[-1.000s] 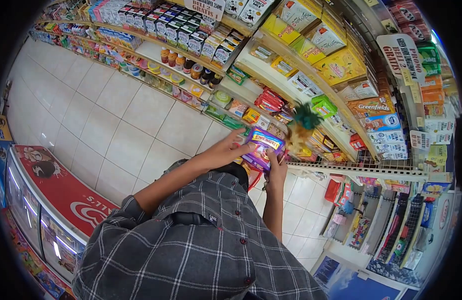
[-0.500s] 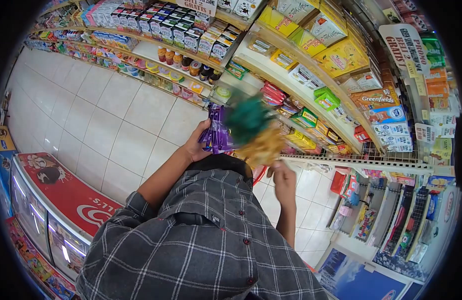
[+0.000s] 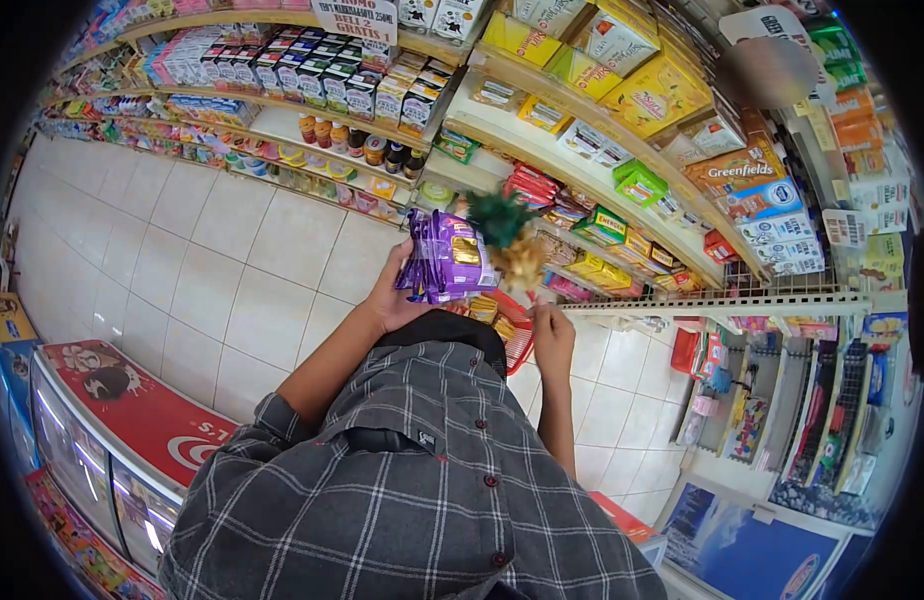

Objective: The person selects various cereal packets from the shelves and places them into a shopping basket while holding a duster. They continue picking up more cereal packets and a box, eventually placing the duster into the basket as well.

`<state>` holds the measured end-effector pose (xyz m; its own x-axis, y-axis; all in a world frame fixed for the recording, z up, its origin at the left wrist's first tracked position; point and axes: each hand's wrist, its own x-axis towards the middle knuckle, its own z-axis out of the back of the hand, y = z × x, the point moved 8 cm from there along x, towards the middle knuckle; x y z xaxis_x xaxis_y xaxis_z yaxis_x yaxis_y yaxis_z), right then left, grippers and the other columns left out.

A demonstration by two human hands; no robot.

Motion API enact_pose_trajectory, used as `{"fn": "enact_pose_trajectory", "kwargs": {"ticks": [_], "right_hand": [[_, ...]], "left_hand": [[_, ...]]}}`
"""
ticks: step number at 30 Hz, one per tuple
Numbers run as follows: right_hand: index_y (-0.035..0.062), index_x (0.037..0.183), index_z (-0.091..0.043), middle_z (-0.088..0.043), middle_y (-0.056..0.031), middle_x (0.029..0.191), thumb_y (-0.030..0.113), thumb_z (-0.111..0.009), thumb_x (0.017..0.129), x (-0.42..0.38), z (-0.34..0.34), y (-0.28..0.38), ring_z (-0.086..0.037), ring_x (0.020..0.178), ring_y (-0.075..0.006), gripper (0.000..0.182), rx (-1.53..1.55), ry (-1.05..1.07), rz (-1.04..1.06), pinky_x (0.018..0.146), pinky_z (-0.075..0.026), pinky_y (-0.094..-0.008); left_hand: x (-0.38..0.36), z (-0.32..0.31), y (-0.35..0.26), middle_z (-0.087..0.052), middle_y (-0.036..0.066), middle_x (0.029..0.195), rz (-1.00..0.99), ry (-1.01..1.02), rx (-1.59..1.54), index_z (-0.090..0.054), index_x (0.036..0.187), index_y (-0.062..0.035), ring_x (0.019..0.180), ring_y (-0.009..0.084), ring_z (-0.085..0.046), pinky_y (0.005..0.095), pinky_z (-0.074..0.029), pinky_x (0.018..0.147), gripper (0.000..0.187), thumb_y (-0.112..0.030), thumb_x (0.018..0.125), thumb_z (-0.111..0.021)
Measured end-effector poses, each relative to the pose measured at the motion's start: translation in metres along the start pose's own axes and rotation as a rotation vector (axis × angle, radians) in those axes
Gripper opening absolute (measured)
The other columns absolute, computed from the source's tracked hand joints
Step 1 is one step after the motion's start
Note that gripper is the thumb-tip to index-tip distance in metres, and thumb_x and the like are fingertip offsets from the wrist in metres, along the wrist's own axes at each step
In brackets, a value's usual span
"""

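Beside shelves, red basket holding yellow packets, left hand gripping purple sachets, right hand gripping duster

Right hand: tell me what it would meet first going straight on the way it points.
Probably the pink packets just ahead of the right hand, though the blurred green-and-gold item is close to that line and depth is unclear.
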<state>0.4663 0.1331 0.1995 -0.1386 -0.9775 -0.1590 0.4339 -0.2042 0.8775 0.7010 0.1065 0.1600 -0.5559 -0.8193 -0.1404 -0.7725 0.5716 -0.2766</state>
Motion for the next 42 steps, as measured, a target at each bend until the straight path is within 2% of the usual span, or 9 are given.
{"fn": "enact_pose_trajectory", "kwargs": {"ticks": [5,9,14,21,24,27,35,37,42], "right_hand": [[-0.0037,0.109,-0.06,-0.066,-0.0074,0.089,0.034,-0.055,0.098,0.008,-0.006,0.005,-0.06,0.075,-0.0119,0.039,0.352,-0.066,-0.17,0.069,-0.048,-0.0272],[-0.0014,0.121,-0.054,-0.066,-0.0115,0.102,0.033,-0.071,0.088,0.025,-0.049,0.038,-0.063,0.091,-0.015,0.051,0.285,0.028,0.129,0.082,-0.05,-0.028],[-0.0056,0.125,-0.049,-0.065,-0.0123,0.105,0.031,-0.085,0.073,0.034,-0.065,0.023,-0.063,0.093,-0.0156,0.073,0.324,0.134,-0.017,0.082,-0.05,-0.0281],[-0.0068,0.127,-0.048,-0.063,-0.0093,0.107,0.009,-0.077,0.079,0.023,-0.053,0.02,-0.06,0.097,-0.0137,0.058,0.628,0.188,-0.148,0.088,-0.047,-0.0283],[-0.0003,0.133,-0.044,-0.063,-0.0093,0.108,0.024,-0.067,0.09,0.016,-0.052,0.008,-0.048,0.064,-0.0056,0.054,0.691,0.17,-0.18,0.058,-0.04,-0.0227],[0.0072,0.138,-0.043,-0.057,-0.0141,0.131,0.049,-0.052,0.096,0.009,-0.038,-0.041,-0.025,0.042,-0.001,0.06,0.795,0.019,-0.268,0.037,-0.02,-0.0186],[0.0044,0.108,-0.059,-0.068,-0.012,0.098,0.051,-0.057,0.091,-0.1,-0.049,-0.277,-0.038,0.04,-0.007,0.05,0.869,-0.412,-0.838,0.033,-0.025,-0.0233],[0.0058,0.125,-0.054,-0.067,-0.0113,0.105,0.051,-0.058,0.088,-0.148,-0.082,-0.322,-0.042,0.048,-0.008,0.059,0.755,-0.326,-1.001,0.039,-0.029,-0.0234],[0.0027,0.113,-0.063,-0.068,-0.0079,0.099,0.048,-0.064,0.086,-0.238,-0.15,-0.395,-0.049,0.06,-0.0082,0.052,0.562,-0.421,-0.998,0.053,-0.038,-0.0238]], "left_hand": [[0.005,0.01,0.004,-0.055,0.012,0.134,0.053,-0.077,0.003,-0.047,0.136,-0.0068,0.119,0.027,-0.054,0.052,-0.038,0.104,0.064,-0.055,0.093,-0.043],[0.014,0.015,0.012,-0.048,0.008,0.134,-0.01,-0.312,0.376,-0.028,0.144,-0.0133,0.122,0.0211,-0.047,0.0471,-0.039,0.101,0.063,-0.044,0.095,-0.052],[0.004,0.003,0.002,-0.044,0.012,0.134,0.082,-0.261,0.572,-0.014,0.147,-0.0125,0.12,0.0225,-0.048,0.041,-0.04,0.1,0.074,-0.043,0.094,-0.056],[0.013,-0.006,-0.006,-0.052,0.01,0.129,0.209,-0.304,1.051,-0.028,0.143,-0.0075,0.114,0.0197,-0.054,0.0362,-0.047,0.092,0.076,-0.042,0.088,-0.067],[0.022,0.005,-0.003,-0.058,0.007,0.123,0.235,-0.291,0.993,-0.039,0.138,-0.0083,0.11,0.0174,-0.057,0.0349,-0.048,0.09,0.074,-0.036,0.081,-0.077],[0.042,0.039,-0.007,-0.059,0.007,0.121,0.172,-0.334,0.965,-0.043,0.135,-0.0064,0.103,0.0173,-0.06,0.0336,-0.05,0.084,0.073,-0.033,0.078,-0.08],[0.167,0.081,-0.082,-0.061,0.013,0.12,-0.268,-0.319,1.495,-0.043,0.131,0.0006,0.106,0.0253,-0.06,0.0352,-0.048,0.093,0.084,-0.028,0.066,-0.088],[0.213,0.111,-0.105,-0.061,0.015,0.119,-0.366,-0.314,1.593,-0.044,0.13,0.0027,0.107,0.0283,-0.059,0.0355,-0.047,0.094,0.088,-0.028,0.062,-0.09],[0.288,0.166,-0.123,-0.053,0.019,0.124,-0.447,-0.296,1.801,-0.046,0.128,0.0032,0.114,0.0302,-0.054,0.0379,-0.043,0.099,0.084,-0.021,0.059,-0.089]]}}
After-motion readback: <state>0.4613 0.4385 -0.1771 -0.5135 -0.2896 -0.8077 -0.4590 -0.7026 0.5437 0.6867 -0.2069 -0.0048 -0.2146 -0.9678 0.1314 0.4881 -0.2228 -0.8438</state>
